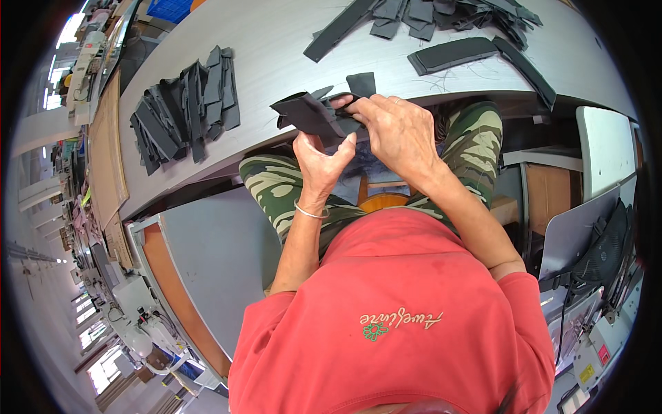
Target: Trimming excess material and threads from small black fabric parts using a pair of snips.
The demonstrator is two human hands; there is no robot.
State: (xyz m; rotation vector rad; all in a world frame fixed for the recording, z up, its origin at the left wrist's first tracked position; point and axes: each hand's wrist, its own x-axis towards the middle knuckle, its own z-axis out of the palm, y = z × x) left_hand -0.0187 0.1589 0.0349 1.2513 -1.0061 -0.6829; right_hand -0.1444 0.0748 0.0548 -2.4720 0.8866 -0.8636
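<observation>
A dark grey folded fabric piece (308, 116) is held up between my two hands over the table's front edge. My left hand (321, 162) grips it from below, thumb on the near side. Bent around its right end are the fingers of my right hand (400, 127), pinching the cloth near a small flap (361, 83) that sticks up. The fingertips of both hands are partly hidden by the fabric. To the left on the table lies a row of similar dark strips (186, 107), overlapping one another.
More dark fabric pieces (441, 15) are heaped at the far side of the grey table (276, 48). Two long folded strips (455, 55) lie at the right, one overhanging the front edge. A black bag (603, 241) hangs at the lower right. Sewing machines (134, 303) stand along the left.
</observation>
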